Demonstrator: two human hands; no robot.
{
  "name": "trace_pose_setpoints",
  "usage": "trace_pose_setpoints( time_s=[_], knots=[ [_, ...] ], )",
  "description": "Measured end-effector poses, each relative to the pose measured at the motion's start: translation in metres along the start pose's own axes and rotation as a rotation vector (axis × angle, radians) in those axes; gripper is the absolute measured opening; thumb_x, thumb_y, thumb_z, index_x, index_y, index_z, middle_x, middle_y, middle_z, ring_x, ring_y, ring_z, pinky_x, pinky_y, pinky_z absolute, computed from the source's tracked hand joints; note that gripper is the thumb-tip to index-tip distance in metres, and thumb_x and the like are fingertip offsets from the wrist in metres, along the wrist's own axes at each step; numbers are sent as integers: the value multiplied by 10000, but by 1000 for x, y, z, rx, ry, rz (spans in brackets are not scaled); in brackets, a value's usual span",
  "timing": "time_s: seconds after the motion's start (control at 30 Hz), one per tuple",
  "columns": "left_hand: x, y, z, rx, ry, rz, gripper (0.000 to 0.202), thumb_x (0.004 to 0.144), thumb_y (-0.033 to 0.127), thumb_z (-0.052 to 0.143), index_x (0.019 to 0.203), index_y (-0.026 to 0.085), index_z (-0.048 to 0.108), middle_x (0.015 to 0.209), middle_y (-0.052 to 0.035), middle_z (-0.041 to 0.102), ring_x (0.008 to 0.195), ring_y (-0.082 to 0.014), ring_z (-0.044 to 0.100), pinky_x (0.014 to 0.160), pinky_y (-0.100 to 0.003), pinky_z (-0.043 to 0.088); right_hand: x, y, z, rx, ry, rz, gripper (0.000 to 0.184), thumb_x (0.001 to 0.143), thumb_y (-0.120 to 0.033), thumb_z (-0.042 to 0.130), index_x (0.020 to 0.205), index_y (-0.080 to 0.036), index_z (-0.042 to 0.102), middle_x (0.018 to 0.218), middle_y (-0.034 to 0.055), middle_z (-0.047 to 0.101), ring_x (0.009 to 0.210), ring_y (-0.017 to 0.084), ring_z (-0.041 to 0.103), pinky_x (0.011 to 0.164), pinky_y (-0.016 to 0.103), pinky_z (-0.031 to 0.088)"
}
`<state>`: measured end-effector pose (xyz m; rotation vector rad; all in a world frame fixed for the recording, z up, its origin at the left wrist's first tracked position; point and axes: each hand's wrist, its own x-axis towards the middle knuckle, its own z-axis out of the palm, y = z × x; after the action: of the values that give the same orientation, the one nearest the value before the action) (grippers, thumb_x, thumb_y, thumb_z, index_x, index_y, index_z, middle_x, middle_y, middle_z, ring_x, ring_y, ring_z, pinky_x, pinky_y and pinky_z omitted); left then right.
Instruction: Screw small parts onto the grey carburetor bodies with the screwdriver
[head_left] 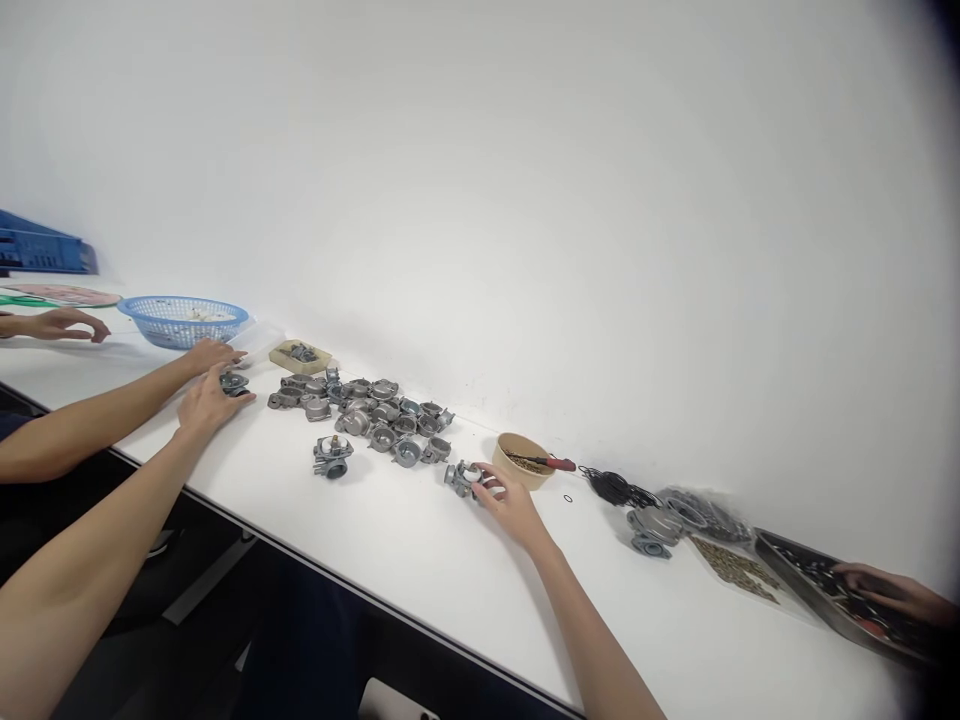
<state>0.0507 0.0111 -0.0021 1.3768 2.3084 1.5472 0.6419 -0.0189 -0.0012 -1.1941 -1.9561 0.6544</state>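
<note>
Two carburetors are in the person's grasp; the right hand (514,505) is clamped on a right-hand carburetor (457,480), at its fingertips and left of the paper bowl (529,482); the left hand (204,405) looks closed around a left-hand carburetor (234,381), though whether that one is lifted off the tabletop (405,550) I cannot tell; a co-worker's hand (212,353) is just beyond it. By my reading, the step in hand is setting out or gathering carburetors without their lower covers; the next move seems to call for a steady hold at both hands, so no white float (472,474) is knocked. The right-hand carburetor's long axis runs roughly sideways, its bore end pointing left, away from the palm, that float uppermost; a third carburetor (333,458), between both hands, also has its float up, its bore toward the person; metal float bowls (382,412) lie beyond it, left of the right hand.
</note>
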Motion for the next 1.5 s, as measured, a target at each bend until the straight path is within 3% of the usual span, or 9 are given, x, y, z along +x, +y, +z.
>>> trace_pose_setpoints(
  time_s=[0.13,0.33,0.43,0.53,0.63,0.73,0.97,1.2,1.5],
  knots=[
    [-5,2,-2,123,78,-18,665,612,428,879,1133,190,541,1197,-139,614,1245,-434,501,943,-498,476,0,1,-1,-16,-8,10,472,904,-508,622,1279,-222,639,1097,86,718,962,235,679,755,344,578],
    [-18,7,-5,25,94,55,791,652,459,866,1325,249,508,1427,-177,475,1344,-499,377,1065,-627,350,0,3,-1,-25,1,-12,431,909,-499,617,1255,-246,654,1227,82,687,967,231,685,757,348,575],
    [-35,29,-5,93,145,196,674,778,451,761,1364,261,487,1485,-117,443,1382,-467,339,1106,-618,335,0,3,0,-30,1,-16,426,914,-501,606,1251,-244,653,1242,84,681,950,229,688,760,352,575],
    [-62,67,-5,46,174,354,472,872,458,655,1297,271,570,1425,-89,541,1326,-391,454,1123,-526,370,0,3,0,-45,9,-30,414,917,-485,600,1248,-243,653,1255,85,672,962,231,677,756,353,578],
    [-96,103,-4,-45,-182,317,439,862,576,624,1194,292,670,1249,-86,676,1109,-355,629,918,-414,523,-1,1,-1,-65,43,-58,431,904,-467,615,1278,-255,639,1301,85,646,1021,243,656,781,368,585],
    [-125,123,2,-103,-585,322,563,736,612,735,1226,342,687,1343,-63,641,1102,-367,645,751,-323,551,-3,-2,0,-58,50,-63,519,886,-472,638,1364,-278,588,1363,90,607,1083,256,637,818,385,590],
    [-150,129,29,-3,-637,421,465,706,616,745,1084,344,727,1238,-46,688,1118,-348,638,862,-365,554,1,-2,10,-7,19,-27,602,879,-455,646,1440,-273,527,1438,83,558,1179,260,597,888,382,568],
    [-156,173,56,-250,-1026,609,425,678,482,823,1060,317,739,1201,-56,691,1144,-299,635,1061,-425,469,-1,-7,-10,-145,-18,8,584,835,-454,711,1388,-314,588,1220,77,682,1084,274,630,915,423,530],
    [-172,240,136,-370,-1391,812,511,672,344,821,1172,294,723,1287,-98,657,1127,-322,643,878,-390,549,-7,5,-48,-154,-123,-6,554,795,-364,748,1334,-306,637,1185,66,692,1040,250,635,878,394,536]
  ],
)
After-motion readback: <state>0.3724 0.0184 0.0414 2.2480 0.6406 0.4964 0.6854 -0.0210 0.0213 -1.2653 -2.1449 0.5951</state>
